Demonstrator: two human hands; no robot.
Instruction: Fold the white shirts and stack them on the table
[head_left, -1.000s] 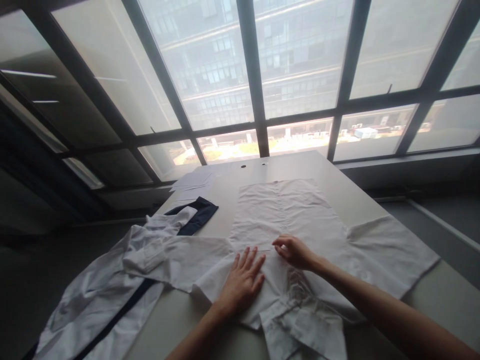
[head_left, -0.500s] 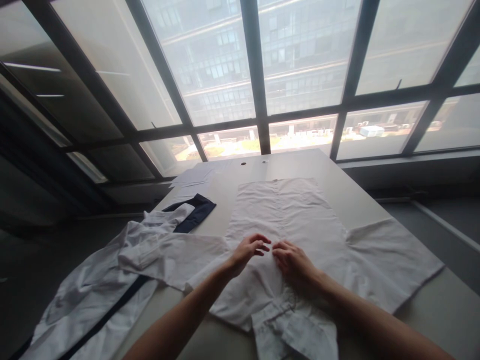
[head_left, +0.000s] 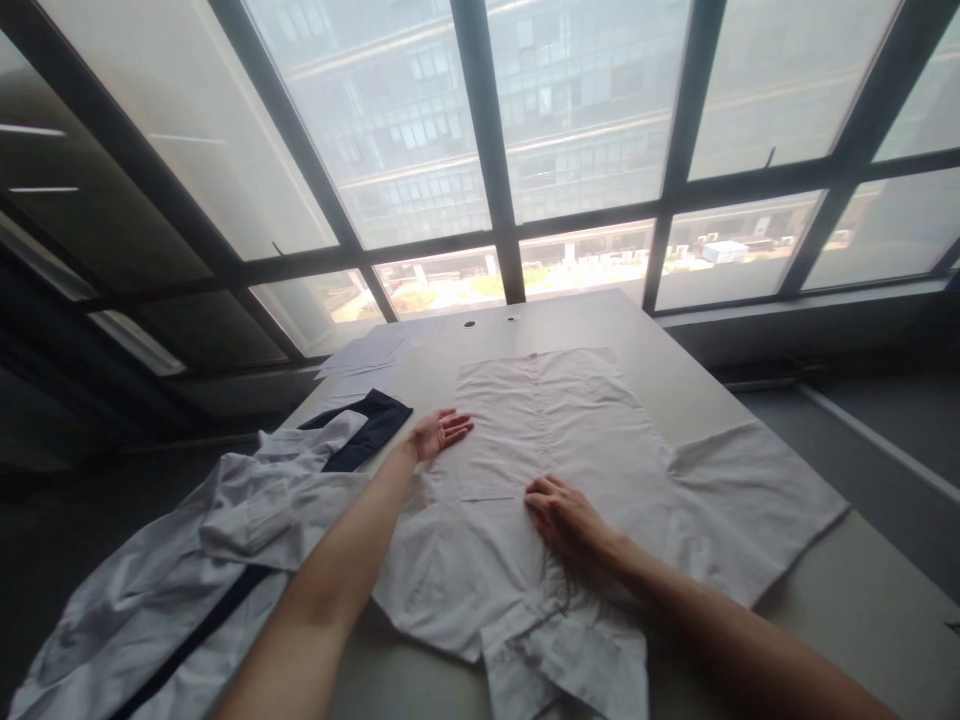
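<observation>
A white short-sleeved shirt [head_left: 585, 430] lies spread on the table, its collar [head_left: 577, 650] nearest to me and its hem at the far end. My left hand [head_left: 441, 432] is open by the shirt's left side, palm turned up and fingers stretched towards the cloth. At the shirt's middle line, my right hand [head_left: 559, 510] has its fingers curled together against the fabric, apparently pinching it. The fingertips of that hand are partly hidden. Wrinkles run along the shirt's centre seam.
The white table [head_left: 675, 400] reaches to a large window. At left, a heap of white clothing with dark trim [head_left: 150, 590] hangs over the edge. Near it lie a folded navy cloth [head_left: 382, 420] and white paper sheets [head_left: 360, 350].
My left hand has moved away from beside the right hand, to the left and farther forward, and turned its palm up. The right hand stays at the shirt's middle. The view has shifted slightly.
</observation>
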